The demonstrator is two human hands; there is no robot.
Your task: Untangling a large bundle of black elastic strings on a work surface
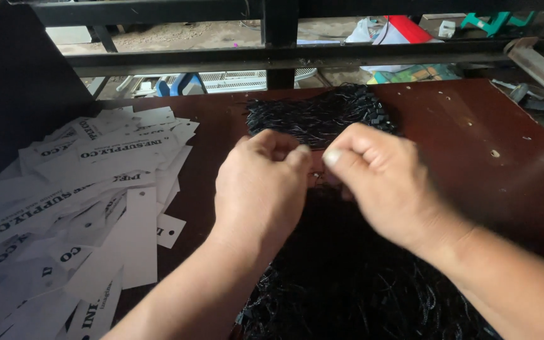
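Both hands meet above the middle of the brown counter [473, 126]. The left hand [262, 186] and the right hand [379, 179] each keep a narrow, pinching grip; what they pinch is too small to tell. Black strings [322, 116] lie piled under and behind them. White paper tags [89, 189] cover the counter's left side.

From my feed, the dark reddish-brown tabletop [473, 126] carried a messy pile of white paper tags [83, 208] on the left and heaps of black strings [322, 113] mid-table.
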